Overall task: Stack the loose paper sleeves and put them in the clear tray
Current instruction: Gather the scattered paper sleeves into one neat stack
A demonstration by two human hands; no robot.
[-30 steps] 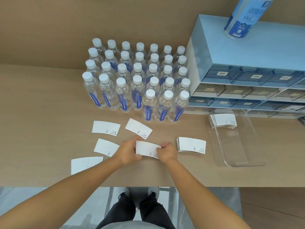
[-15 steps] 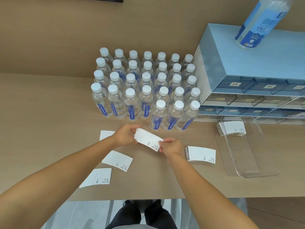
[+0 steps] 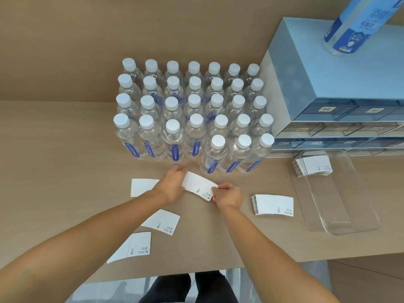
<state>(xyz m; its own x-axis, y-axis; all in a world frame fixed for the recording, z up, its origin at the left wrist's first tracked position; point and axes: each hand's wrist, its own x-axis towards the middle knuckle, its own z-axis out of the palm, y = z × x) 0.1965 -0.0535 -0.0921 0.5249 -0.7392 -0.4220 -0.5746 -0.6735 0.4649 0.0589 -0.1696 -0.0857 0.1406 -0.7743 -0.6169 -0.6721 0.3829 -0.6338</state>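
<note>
Sleeve (image 3: pixel 200 186) pinched at both ends: left hand (image 3: pixel 172 184) at its 9 o'clock end, right hand (image 3: pixel 229 195) at its 4 o'clock corner. Stacked sleeves (image 3: pixel 273 205) at 3 o'clock of right hand, on table (image 3: pixel 54 171). Clear tray (image 3: pixel 341 211) further at 3, small stack (image 3: pixel 314 166) at its far end. Three loose sleeves around left forearm. Water bottles (image 3: pixel 192 114) at 12.
</note>
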